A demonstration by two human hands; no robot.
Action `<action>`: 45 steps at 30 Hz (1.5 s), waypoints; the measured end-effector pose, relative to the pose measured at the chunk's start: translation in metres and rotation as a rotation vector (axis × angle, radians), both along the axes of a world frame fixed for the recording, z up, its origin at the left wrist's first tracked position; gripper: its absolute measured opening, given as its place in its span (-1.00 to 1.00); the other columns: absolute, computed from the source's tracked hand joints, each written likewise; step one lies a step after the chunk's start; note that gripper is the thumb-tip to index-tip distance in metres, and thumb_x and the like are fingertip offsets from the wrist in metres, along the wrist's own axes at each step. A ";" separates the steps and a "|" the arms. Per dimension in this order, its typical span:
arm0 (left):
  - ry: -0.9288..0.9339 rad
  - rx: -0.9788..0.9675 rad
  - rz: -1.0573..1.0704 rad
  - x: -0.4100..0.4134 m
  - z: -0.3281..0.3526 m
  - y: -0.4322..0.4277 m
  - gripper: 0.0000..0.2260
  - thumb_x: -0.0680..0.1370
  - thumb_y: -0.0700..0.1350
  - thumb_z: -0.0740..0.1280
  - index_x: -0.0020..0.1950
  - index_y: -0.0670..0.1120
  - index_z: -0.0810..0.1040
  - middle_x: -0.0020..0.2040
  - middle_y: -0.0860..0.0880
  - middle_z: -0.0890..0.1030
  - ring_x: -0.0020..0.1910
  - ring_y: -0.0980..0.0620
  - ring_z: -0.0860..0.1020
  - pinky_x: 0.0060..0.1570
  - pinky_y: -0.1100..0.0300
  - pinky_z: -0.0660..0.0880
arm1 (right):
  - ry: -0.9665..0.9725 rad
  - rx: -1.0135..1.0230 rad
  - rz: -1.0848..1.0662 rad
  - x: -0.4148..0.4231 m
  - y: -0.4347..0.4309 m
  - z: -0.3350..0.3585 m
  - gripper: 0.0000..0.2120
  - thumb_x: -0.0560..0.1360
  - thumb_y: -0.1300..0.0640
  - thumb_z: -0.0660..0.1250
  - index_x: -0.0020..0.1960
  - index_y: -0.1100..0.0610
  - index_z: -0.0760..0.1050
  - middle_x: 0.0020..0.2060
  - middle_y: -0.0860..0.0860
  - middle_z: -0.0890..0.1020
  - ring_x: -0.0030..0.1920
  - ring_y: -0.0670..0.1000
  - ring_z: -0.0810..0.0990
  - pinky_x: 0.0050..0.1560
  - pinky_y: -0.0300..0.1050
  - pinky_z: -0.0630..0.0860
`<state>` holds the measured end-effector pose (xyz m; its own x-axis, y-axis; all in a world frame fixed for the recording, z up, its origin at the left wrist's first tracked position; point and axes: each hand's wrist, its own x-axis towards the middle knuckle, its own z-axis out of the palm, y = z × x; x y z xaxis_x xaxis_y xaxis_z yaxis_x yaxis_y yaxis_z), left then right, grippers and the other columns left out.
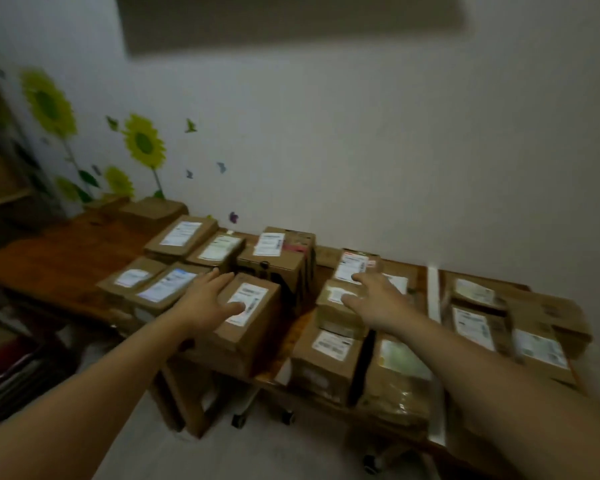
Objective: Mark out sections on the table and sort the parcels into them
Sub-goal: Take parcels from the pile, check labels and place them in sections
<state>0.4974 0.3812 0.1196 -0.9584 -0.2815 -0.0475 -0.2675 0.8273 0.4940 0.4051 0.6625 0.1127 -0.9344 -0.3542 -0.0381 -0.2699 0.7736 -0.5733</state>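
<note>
Several brown cardboard parcels with white labels cover a wooden table point(73, 244). A white tape strip point(433, 294) runs front to back across the table, setting a right group of parcels point(473, 323) apart. My left hand point(207, 297) reaches over the tall parcel point(248, 320) near the front edge, fingers spread, thumb over its label. My right hand point(374, 299) hovers open above a small parcel point(336, 303) stacked in the middle group. Neither hand grips anything. The frame is blurred.
The table's left part shows bare wood, with one box point(153, 209) at the back by a wall with sunflower stickers. A shelf point(4, 181) stands far left. Castor wheels point(239, 419) sit on the floor under the table. Dark items point(11, 372) lie low left.
</note>
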 end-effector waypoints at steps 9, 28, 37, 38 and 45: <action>-0.008 -0.045 0.196 0.032 0.028 -0.204 -0.36 0.52 0.11 0.32 0.53 0.01 0.14 0.56 -0.06 0.07 0.54 -0.08 -0.05 0.48 -0.01 0.00 | 0.005 -0.073 0.184 -0.015 -0.210 0.030 -0.43 0.54 -0.11 0.28 0.49 -0.04 0.23 0.45 0.01 0.28 0.33 0.06 0.40 0.12 -0.11 0.45; -0.055 0.042 0.563 -0.016 0.023 -0.509 -0.34 0.53 0.09 0.32 0.54 0.05 0.08 0.57 -0.07 -0.01 0.54 -0.10 -0.02 0.49 -0.05 0.04 | -0.004 -0.081 0.508 -0.154 -0.576 0.023 -0.46 0.54 -0.15 0.27 0.46 -0.01 0.27 0.41 0.06 0.35 0.32 0.10 0.42 0.21 -0.05 0.39; -0.010 0.085 0.440 -0.066 0.008 -0.680 -0.35 0.53 0.07 0.32 0.54 0.05 0.08 0.57 -0.06 0.00 0.53 -0.11 0.00 0.48 -0.08 0.06 | -0.032 0.038 0.454 -0.181 -0.740 -0.001 -0.45 0.55 -0.19 0.23 0.47 -0.02 0.24 0.48 0.06 0.24 0.36 0.12 0.37 0.23 -0.04 0.38; -0.002 0.105 0.417 -0.071 0.007 -0.699 -0.35 0.53 0.06 0.32 0.54 0.05 0.09 0.56 -0.06 0.01 0.53 -0.10 0.01 0.47 -0.08 0.07 | -0.040 0.047 0.434 -0.182 -0.757 -0.002 -0.45 0.56 -0.18 0.22 0.48 -0.01 0.24 0.48 0.07 0.24 0.36 0.11 0.37 0.21 -0.07 0.38; -0.037 0.259 0.305 -0.123 0.016 -0.813 -0.35 0.52 0.05 0.34 0.53 0.06 0.10 0.54 -0.07 0.11 0.48 -0.14 0.18 0.41 -0.16 0.22 | -0.118 0.065 0.287 -0.206 -0.833 -0.012 -0.45 0.56 -0.15 0.24 0.48 0.01 0.23 0.46 0.06 0.27 0.37 0.10 0.36 0.25 -0.09 0.35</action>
